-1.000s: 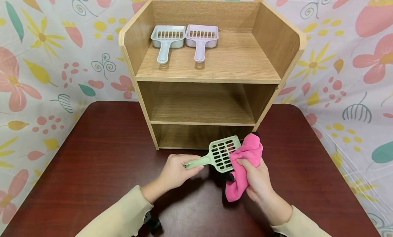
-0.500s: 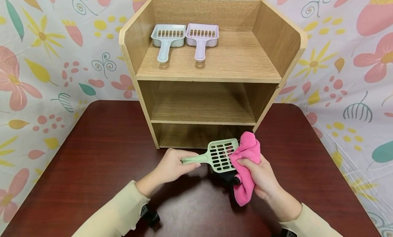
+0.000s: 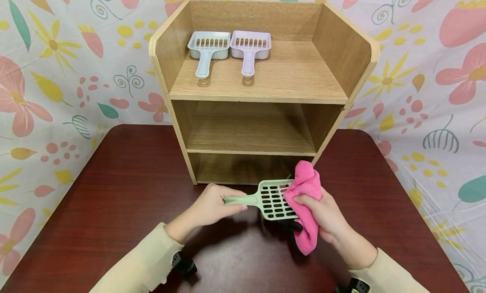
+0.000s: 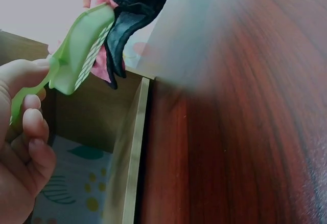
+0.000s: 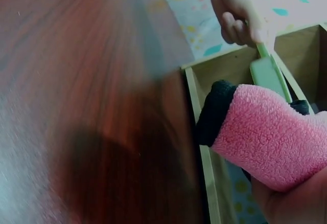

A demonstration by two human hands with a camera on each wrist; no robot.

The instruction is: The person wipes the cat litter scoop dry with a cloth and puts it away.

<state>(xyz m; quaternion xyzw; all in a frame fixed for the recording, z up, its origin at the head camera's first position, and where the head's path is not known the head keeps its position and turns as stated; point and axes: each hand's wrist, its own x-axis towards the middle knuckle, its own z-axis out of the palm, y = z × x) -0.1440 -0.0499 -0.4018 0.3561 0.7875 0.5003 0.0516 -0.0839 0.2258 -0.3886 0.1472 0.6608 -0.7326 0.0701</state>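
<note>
In the head view a green slotted litter scoop [image 3: 274,200] is held above the table, its handle pointing left. My left hand [image 3: 212,205] pinches that handle between thumb and fingers; the left wrist view shows the scoop [image 4: 82,50] side-on. A pink cloth [image 3: 306,196] with a black side wraps over the scoop's right edge. My right hand [image 3: 322,213] grips the cloth, thumb on top. Close up in the right wrist view, the fluffy pink cloth [image 5: 271,134] hides most of the right fingers. Dark cloth [image 4: 125,29] shows against the scoop's underside.
Behind the hands stands a wooden shelf unit [image 3: 258,98] on the dark red table [image 3: 125,200]. On its top shelf sit a light blue scoop [image 3: 205,59] and a lilac scoop [image 3: 248,59], each in a matching tray. Patterned fabric [image 3: 68,86] hangs around the table.
The scoop's head has swung slightly downward in the head view, its handle now nearly level. The cloth and right hand have shifted a little along the scoop's edge. Both grips stay the same.
</note>
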